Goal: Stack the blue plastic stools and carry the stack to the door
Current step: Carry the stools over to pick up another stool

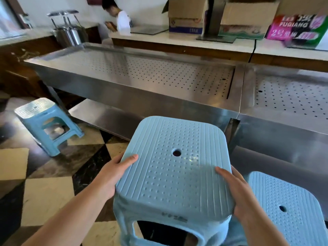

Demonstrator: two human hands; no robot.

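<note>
Checkered tile floor [44, 197]: one blue stool [48, 121] standing far left, another [291, 210] at right; steel counter [142, 96] behind.

Matt ribbed plastic stool [174, 167]; brushed perforated steel counter [142, 73]; seemingly polished floor [48, 196].

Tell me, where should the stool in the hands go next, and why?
Probably onto the stool at the right, so they stack. Both the left hand and right hand grip the held stool, and that neighbour is closest; another stool stands further left.

Three pale-blue stools: held one [174, 167], right one [285, 206], perhaps tilted left one [47, 121].
</note>
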